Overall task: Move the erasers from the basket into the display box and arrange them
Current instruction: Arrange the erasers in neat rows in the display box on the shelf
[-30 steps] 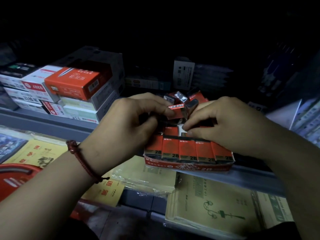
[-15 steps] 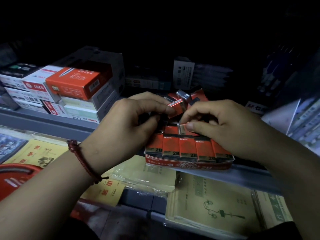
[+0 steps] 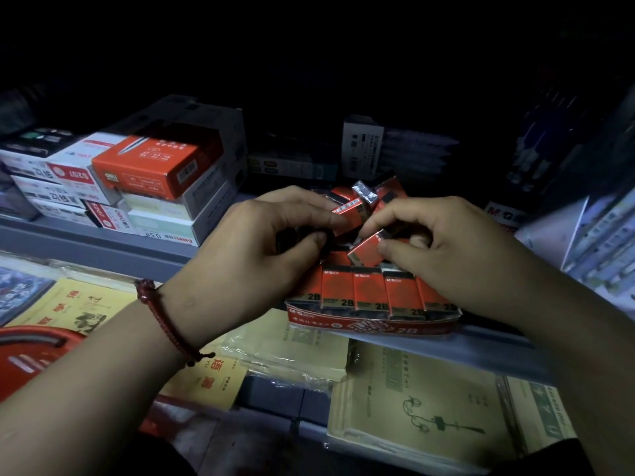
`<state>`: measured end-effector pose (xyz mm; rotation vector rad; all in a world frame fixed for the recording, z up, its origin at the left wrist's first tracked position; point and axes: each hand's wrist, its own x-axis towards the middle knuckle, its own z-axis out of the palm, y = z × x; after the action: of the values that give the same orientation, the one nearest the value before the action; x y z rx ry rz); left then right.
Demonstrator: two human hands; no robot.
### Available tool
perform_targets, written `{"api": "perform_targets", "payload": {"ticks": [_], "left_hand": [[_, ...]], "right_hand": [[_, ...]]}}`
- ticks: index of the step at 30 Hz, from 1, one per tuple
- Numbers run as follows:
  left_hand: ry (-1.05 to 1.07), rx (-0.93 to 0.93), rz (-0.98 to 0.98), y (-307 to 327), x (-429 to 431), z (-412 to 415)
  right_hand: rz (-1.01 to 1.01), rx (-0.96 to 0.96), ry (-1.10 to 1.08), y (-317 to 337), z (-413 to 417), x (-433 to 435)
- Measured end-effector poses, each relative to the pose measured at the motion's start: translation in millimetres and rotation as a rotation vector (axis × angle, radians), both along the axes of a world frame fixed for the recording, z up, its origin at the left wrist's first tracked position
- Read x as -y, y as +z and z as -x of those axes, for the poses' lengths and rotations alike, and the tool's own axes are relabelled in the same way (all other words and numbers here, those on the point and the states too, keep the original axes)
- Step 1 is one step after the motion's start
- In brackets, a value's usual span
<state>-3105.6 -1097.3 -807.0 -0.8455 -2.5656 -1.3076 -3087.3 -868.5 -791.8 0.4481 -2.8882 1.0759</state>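
1. Right hand (image 3: pixel 446 245): thumb and forefinger are clamped on a tilted eraser (image 3: pixel 369 247), held just above the display box (image 3: pixel 371 326) and behind its front row of erasers (image 3: pixel 367 292).
2. Left hand (image 3: pixel 275 242): the fingers are curled, and forefinger and thumb appear to pinch a barcode-side eraser (image 3: pixel 347 209). Dark ends show under the fingers; how many erasers it carries cannot be told.
3. Front row: sleeves marked 2B stand upright, side by side and touching, against the box's front wall. A loose heap of erasers (image 3: pixel 378 194) lies unsorted at the back.
4. Handling (judged): each eraser is small, light and firm. The glossy wrapper is probably slippery. Grip it across the narrow sides near the middle, leaving one end free to slide into a gap. The box looks like thin card, so hard pressing may bow its wall.
5. Surface: the box sits at the front edge of a grey shelf (image 3: pixel 86 242), with stacked stationery boxes (image 3: pixel 154 166) to the left. Exercise books (image 3: pixel 412 407) lie on the tier below. The red basket (image 3: pixel 31 352) is at lower left, its contents hidden.
6. Room: it is dim, and the upper shelves are lost in darkness.
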Motion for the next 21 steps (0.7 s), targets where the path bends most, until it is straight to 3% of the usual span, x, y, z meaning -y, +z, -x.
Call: {"api": "perform_targets", "payload": {"ticks": [10,16,21], "left_hand": [[0.002,0.037,0.006,0.2,0.0,-0.5],[-0.002,0.02,0.015,-0.7,1.0,0.6],[-0.016,0.007,0.042,-1.6,1.7,-0.2]], "right_hand": [[-0.031,-0.026,-0.038,-3.3,-1.0,2.2],[-0.188,-0.037,0.004,2.8,-1.7,3.7],[0.049,-0.087,-0.036,-0.3,6.1,4.9]]}}
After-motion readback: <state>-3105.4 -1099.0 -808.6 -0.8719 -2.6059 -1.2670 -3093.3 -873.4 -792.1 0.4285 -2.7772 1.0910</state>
